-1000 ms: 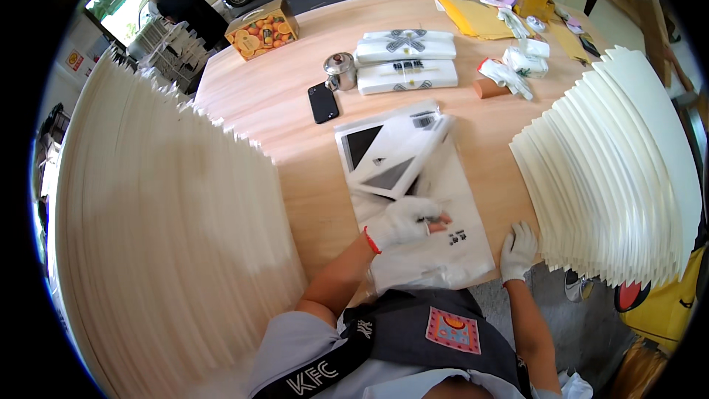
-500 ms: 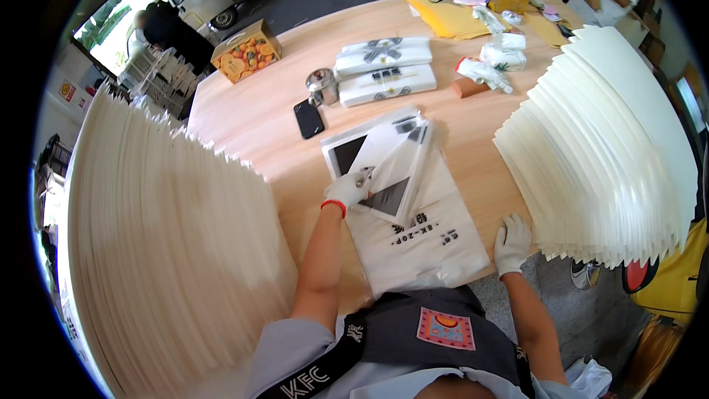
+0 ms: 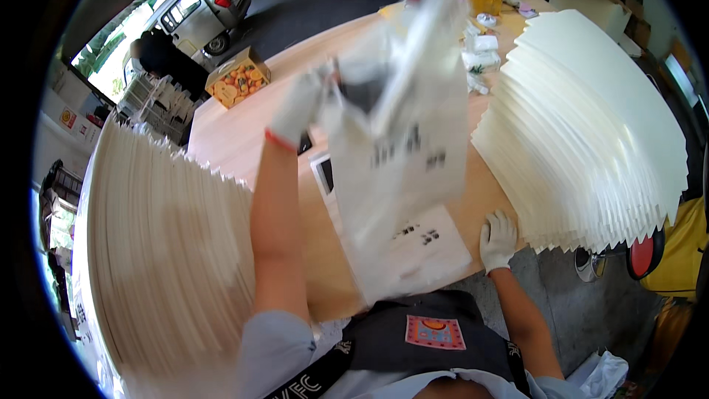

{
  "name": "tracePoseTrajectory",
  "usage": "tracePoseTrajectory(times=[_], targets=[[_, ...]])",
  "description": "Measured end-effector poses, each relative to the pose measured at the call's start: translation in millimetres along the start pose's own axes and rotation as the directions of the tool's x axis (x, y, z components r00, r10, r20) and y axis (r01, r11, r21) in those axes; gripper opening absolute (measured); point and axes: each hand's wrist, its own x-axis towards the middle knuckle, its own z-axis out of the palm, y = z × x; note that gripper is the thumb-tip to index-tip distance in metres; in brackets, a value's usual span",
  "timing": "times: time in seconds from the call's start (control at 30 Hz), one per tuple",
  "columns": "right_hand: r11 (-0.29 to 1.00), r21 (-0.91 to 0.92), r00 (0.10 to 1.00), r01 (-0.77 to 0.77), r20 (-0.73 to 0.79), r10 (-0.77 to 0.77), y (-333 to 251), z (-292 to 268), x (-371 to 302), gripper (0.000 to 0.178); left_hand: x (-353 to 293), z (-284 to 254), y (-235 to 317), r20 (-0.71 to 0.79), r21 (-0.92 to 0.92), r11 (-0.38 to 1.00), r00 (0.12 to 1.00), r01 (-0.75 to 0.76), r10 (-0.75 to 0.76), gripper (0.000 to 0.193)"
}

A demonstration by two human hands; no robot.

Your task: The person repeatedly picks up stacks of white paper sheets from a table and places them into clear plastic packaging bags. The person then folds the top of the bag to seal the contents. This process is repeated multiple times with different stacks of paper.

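White printed bag (image 3: 413,170), blurred: raised above counter (image 3: 230,131), clamped in fingers of left hand (image 3: 297,107); right hand (image 3: 498,242): flat on counter's near edge, fingers outstretched; second white bag (image 3: 417,257): lying flat on counter

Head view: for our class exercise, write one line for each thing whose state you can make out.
Left hand: gloved, closed on white bag
White bag: held up, blurred
Lower bag: flat on table, partly hidden
Right hand: gloved, open, at table edge
Left stack: piled high, edges uneven
Right stack: piled, edges fanned
Fruit-print carton: upright
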Motion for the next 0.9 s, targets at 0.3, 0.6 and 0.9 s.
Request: tracePoseTrajectory(times=[0.3,0.6,0.9], targets=[[1.000,-0.012,1.000,0.005,0.023,-0.004,-1.3,3.7,-0.8,0.026,91.7,40.5,-45.1,-0.081,-0.963,0.250,0.775,0.102,-0.627,0.064],[0.997,-0.053,0.998,0.056,0.008,-0.056,9.0,8.7,-5.3,0.025,-102.2,179.2,-33.5,-0.043,-0.760,0.571,0.852,0.311,-0.522,0.035],[0.997,0.016,0.997,0.079,-0.017,-0.079,3.8,3.0,0.3,0.026,-303.0,213.7,99.5,0.246,-0.006,0.913,0.886,0.407,-0.393,0.023]])
